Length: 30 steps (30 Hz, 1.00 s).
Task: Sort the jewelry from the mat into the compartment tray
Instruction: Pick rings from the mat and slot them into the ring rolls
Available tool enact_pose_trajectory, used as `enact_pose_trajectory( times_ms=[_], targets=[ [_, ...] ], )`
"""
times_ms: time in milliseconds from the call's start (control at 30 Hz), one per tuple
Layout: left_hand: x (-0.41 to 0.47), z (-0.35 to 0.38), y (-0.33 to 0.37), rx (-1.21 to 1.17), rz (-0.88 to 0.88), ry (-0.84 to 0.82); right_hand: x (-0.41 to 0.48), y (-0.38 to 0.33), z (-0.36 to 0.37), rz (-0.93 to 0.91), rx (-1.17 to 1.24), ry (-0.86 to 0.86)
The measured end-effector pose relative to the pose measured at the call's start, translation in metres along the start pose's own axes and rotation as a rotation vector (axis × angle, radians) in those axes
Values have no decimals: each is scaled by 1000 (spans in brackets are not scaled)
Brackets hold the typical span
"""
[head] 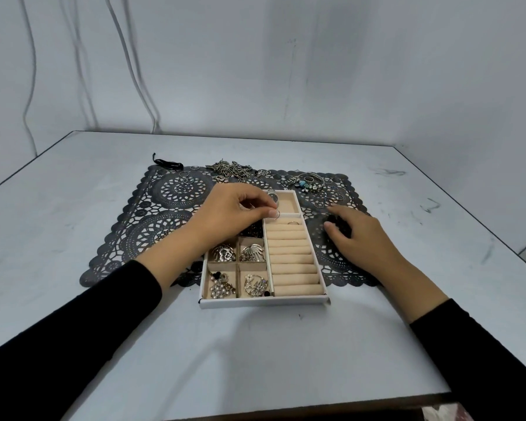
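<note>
Pale grey table (255, 344) under a bare wall carries the whole work. At its centre the left hand (234, 211) pinches a thin silver ring (276, 214) between the thumb and the tip of the forefinger, with the other fingers curled in. The ring hangs just above the far end of the padded rolls (292, 256) on the right side of the compartment tray (264, 302), near a second ring (292, 222) that sits in a slot there.

Such a ring is surely very light and stiff, but it is also smooth and small, so it can slip or roll away easily. A pinch across the band seems the right hold. Probably it must be pressed down between two soft rolls, which should give way a little.

The square compartments on the left of the tray hold brooches (223, 253) and pearl pieces (220, 287). The tray lies on the near part of a black lace-pattern mat (164, 208).

The right hand (362, 235) rests on the mat just to the right of the tray, fingers loosely bent over a dark spot. Whether it holds anything cannot be told.

Further out, loose rings (331, 202) lie beyond that hand. Beaded bracelets (308, 182) and a heap of metal pendants (231, 171) lie along the far edge. These tangled pieces will likely need slow lifting by one firm part, not by a chain.
</note>
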State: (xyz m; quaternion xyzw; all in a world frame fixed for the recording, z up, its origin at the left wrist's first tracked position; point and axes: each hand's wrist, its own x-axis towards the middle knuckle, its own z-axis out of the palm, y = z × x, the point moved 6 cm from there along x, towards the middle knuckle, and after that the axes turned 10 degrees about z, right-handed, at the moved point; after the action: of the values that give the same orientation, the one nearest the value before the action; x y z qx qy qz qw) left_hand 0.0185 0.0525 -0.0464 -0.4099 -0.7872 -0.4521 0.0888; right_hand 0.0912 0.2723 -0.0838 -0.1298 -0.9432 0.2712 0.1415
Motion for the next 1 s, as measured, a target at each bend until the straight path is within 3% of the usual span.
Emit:
enact_pose_trajectory(
  times_ms=[433, 700, 1000],
  targets=[
    [5, 10, 1, 181, 139, -136, -3, 0, 4, 29, -72, -48],
    [7, 10, -5, 134, -32, -148, -5, -5, 1, 14, -59, -50],
    [7, 10, -4, 127, -61, -182, -5, -4, 1, 19, -58, -59]
  ],
)
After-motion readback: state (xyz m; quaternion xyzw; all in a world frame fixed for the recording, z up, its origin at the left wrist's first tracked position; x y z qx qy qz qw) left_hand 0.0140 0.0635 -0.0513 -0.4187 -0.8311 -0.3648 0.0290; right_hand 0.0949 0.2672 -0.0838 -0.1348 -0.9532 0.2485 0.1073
